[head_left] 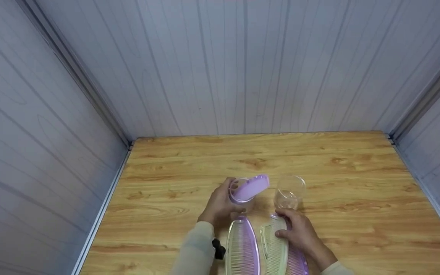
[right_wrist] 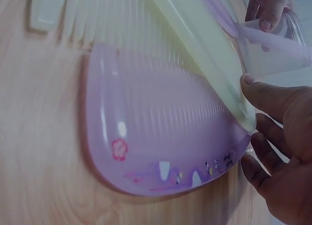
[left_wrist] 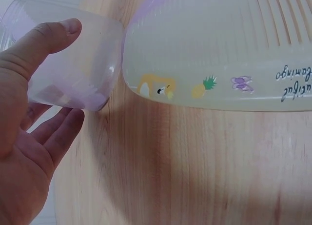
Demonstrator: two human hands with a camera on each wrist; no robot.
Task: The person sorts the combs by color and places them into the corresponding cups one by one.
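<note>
My left hand (head_left: 219,203) grips a clear plastic cup (left_wrist: 100,39), thumb on one side and fingers round the other. A purple comb (head_left: 256,186) leans inside that cup, its end sticking out over the rim. With thumb and fingers, my right hand (head_left: 301,232) pinches the far end of a pale yellow comb (head_left: 277,250). Under this comb lies a purple comb (right_wrist: 146,137) with a printed flower and small figures. Between the hands, a pale comb (left_wrist: 190,83) with printed fruit overlaps another purple comb (head_left: 251,242).
A second clear cup (head_left: 290,191) stands just beyond my right hand. The wood-grain table (head_left: 174,164) is bounded by pale panel walls (head_left: 224,76) at the back and on both sides. A black strap piece (head_left: 218,249) sits at my left wrist.
</note>
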